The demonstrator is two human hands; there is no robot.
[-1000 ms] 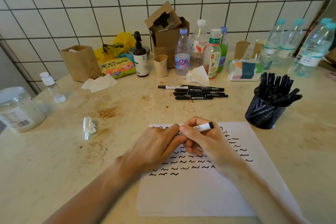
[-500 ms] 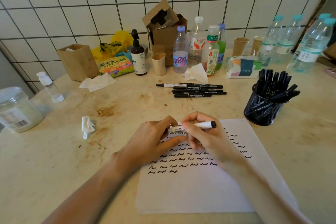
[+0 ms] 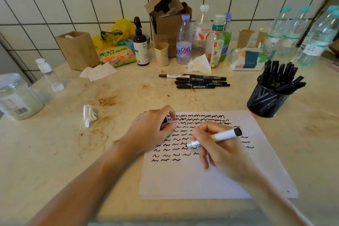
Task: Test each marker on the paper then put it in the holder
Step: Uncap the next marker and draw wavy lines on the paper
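We hold the marker (image 3: pixel 216 137) in our right hand (image 3: pixel 222 149), fingers and thumb curled round its white barrel in a writing grip, the uncapped tip angled down to the left and at, or just above, the paper (image 3: pixel 211 176); we cannot tell for sure whether it touches. The black butt end sticks up to the right of the grip. Beneath and around the tip run rows of black squiggles that fill the upper part of the sheet. To the left of the grip, our left hand (image 3: pixel 153 130) rests at the sheet's top left corner, its fingers curled in and pinching something small and dark, probably the cap (image 3: pixel 165 120), though it is mostly hidden. Beyond the grip, farther up the surface (image 3: pixel 55 152), a bundle of black markers (image 3: pixel 200 81) lies flat. Up and to the right of the grip stands the black mesh holder (image 3: pixel 266 102), already crowded with markers.
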